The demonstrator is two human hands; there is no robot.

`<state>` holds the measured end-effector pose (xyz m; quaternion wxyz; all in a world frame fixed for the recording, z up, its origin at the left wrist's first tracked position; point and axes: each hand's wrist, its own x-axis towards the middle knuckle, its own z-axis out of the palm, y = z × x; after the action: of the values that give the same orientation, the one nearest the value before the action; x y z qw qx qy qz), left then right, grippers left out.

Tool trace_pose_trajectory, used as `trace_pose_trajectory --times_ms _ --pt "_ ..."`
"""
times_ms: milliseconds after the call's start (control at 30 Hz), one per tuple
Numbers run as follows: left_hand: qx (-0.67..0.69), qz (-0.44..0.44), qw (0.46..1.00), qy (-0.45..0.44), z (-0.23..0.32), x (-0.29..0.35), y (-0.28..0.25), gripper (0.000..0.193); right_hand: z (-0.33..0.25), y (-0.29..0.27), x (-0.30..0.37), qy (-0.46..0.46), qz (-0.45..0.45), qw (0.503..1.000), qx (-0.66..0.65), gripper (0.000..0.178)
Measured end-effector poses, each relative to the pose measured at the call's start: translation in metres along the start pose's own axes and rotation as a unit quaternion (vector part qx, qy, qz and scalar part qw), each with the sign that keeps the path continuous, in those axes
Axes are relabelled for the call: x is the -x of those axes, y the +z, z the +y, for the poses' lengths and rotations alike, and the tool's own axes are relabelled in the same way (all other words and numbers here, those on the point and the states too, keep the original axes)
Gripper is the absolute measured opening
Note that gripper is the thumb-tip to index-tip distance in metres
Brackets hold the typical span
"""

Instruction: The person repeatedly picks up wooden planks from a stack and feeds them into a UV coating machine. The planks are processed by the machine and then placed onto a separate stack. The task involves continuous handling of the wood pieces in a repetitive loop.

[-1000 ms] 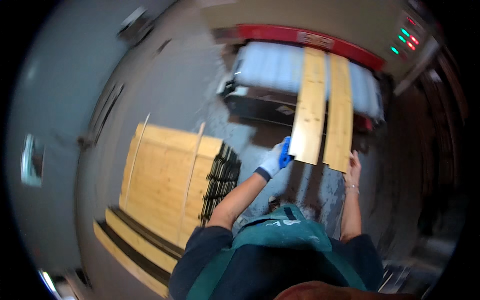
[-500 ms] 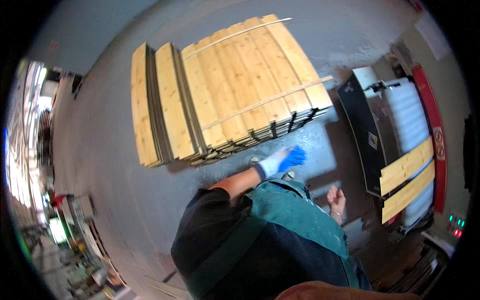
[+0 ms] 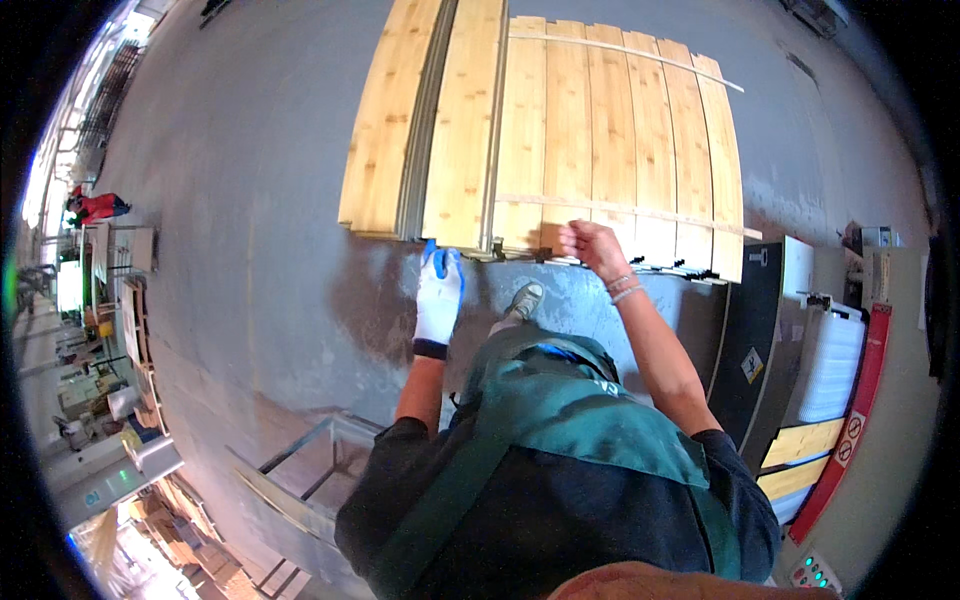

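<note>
My left hand [image 3: 438,300], in a white glove with blue fingers, reaches to the near end of the left rows of wooden boards [image 3: 462,130]. Its fingertips are at the boards' end edge, partly stretched out, and I see no firm hold. Bare and wearing bands at the wrist, my right hand [image 3: 594,250] is over the near end of the wide board stack [image 3: 612,130]. Its fingers are loosely bent with nothing visible in them. Two thin wooden strips [image 3: 640,212] lie across that stack.
To the right stands a dark machine side [image 3: 745,340] beside a ribbed whitish roller [image 3: 832,360], with two short boards [image 3: 800,445] and a red rail [image 3: 850,430]. A metal frame [image 3: 325,455] stands at lower left. Farther left, a person in red [image 3: 98,207] is near a workbench.
I have turned toward the stacks and come closer. My left hand has moved to the left rows' near end, and my right hand has risen from my side to the wide stack.
</note>
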<state>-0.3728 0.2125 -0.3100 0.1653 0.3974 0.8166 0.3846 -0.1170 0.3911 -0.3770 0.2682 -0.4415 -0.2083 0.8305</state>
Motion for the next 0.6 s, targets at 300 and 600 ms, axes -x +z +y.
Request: trace_pose_trajectory --times_ms 300,600 --pt "0.046 -0.108 0.991 -0.071 0.000 -0.014 -0.010 0.030 0.027 0.148 -0.066 -0.047 -0.052 0.960 0.272 0.038" --pt "0.257 -0.315 0.904 -0.134 0.017 0.003 0.008 0.032 -0.008 0.107 -0.033 -0.196 0.053 0.919 0.337 0.060"
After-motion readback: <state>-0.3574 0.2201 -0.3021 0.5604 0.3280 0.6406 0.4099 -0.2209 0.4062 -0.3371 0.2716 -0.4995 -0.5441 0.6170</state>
